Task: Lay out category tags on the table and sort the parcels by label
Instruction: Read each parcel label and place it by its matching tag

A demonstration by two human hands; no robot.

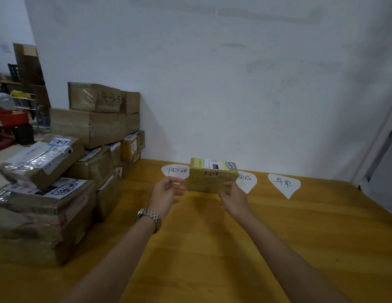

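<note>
Brown parcel [212, 178] on table [212, 248]; L hand [168, 193] relaxed just left of it, R hand [233, 197] at near-right corner, grip unclear.

- A plain white wall [212, 84], faintly smudged, was seen across most of the view.
- A wooden table [300, 237] with a yellow-brown top was set against it.
- At the far left, a brown board [29, 68] was leant upright, and a red basin [10, 117] was placed lower down, near it.
- At the right edge, a white frame [383, 136] was stood beside the wall.
- The room was lit evenly.
</note>
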